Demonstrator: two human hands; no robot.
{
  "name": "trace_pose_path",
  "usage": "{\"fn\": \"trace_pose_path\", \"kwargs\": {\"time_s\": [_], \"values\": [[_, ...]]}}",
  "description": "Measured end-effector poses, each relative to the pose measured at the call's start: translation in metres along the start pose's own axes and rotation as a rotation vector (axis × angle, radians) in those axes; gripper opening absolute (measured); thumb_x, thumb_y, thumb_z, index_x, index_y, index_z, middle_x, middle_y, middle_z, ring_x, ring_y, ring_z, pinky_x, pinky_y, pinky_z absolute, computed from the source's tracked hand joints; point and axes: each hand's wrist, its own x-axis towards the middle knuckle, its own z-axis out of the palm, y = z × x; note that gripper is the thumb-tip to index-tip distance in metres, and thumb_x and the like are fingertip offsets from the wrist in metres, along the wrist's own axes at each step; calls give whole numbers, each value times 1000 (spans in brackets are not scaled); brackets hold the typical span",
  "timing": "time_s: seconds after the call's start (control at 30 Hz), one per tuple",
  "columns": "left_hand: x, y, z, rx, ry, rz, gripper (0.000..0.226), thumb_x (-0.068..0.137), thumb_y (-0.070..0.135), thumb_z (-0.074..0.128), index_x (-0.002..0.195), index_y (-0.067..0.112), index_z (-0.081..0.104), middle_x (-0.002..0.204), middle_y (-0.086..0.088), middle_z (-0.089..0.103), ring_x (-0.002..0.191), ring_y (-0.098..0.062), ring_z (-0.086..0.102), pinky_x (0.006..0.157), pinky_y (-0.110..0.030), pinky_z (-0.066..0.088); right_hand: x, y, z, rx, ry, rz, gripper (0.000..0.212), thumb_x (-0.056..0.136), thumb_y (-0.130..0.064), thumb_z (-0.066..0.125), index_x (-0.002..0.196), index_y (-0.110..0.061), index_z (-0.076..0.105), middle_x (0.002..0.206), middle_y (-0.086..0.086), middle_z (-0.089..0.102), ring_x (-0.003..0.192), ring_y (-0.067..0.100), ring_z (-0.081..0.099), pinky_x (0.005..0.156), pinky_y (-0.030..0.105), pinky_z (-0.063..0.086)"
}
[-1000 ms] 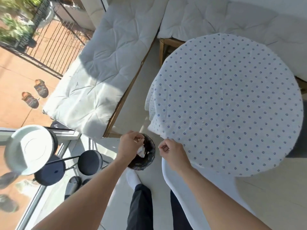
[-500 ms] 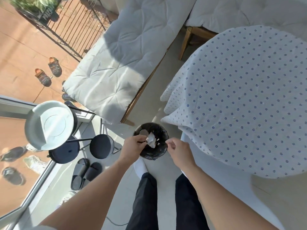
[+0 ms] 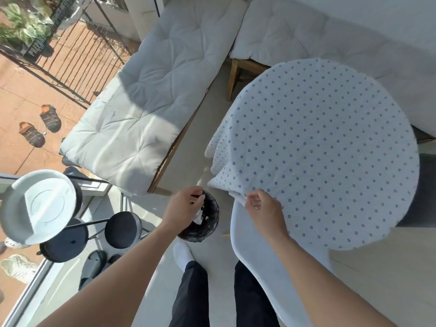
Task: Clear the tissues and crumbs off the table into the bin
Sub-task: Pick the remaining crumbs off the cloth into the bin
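A small black bin (image 3: 207,226) stands on the floor left of the round table (image 3: 330,142), which is covered by a white cloth with blue dots. A crumpled white tissue (image 3: 200,217) lies inside the bin. My left hand (image 3: 182,207) reaches over the bin's near rim with its fingertips closed on the far edge. My right hand (image 3: 262,208) hovers at the table's near-left edge, fingers loosely curled and apart, holding nothing. A few tiny pale crumbs (image 3: 295,175) sit on the cloth.
A white moulded chair (image 3: 247,251) is tucked under the table beside my legs. White cushioned benches (image 3: 141,109) run along the left and back. A stand with round trays (image 3: 42,208), slippers (image 3: 92,267) and a glass door are at the left.
My right hand has moved from beside the bin's rim up to the table's edge. The tissue has dropped from my left fingers into the bin. My view has tilted back towards the table.
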Motion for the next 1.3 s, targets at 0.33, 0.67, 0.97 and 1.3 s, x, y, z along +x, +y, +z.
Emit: {"fn": "trace_pose_path", "kwargs": {"time_s": [0.33,0.67,0.97,1.3], "values": [[48,98,68,226,64,434,53,104,50,52,154,37,42,159,18,38,135,-16,55,104,-37,55,34,64,-91,17,198,97,29,96,-25,73,124,-21,65,120,-2,65,101,15,67,92,39,59],[78,110,109,528,30,471,79,110,52,36,167,26,-12,175,10,-19,163,-15,-14,132,-51,13,80,86,-108,-86,179,-118,29,99,-18,71,127,-19,68,122,-3,58,90,16,66,89,28,58],[78,108,109,522,23,486,79,110,52,38,168,26,-9,176,9,-15,164,-16,-10,129,-56,21,89,87,-108,-215,179,-264,4,98,-8,70,101,-8,73,103,4,63,74,20,66,69,34,60],[76,115,115,635,58,484,76,111,49,32,168,16,-7,176,1,-15,164,-19,-10,131,-53,16,70,108,-118,-58,316,-40,13,93,-4,71,101,-11,65,94,3,65,77,17,63,74,39,59]]}}
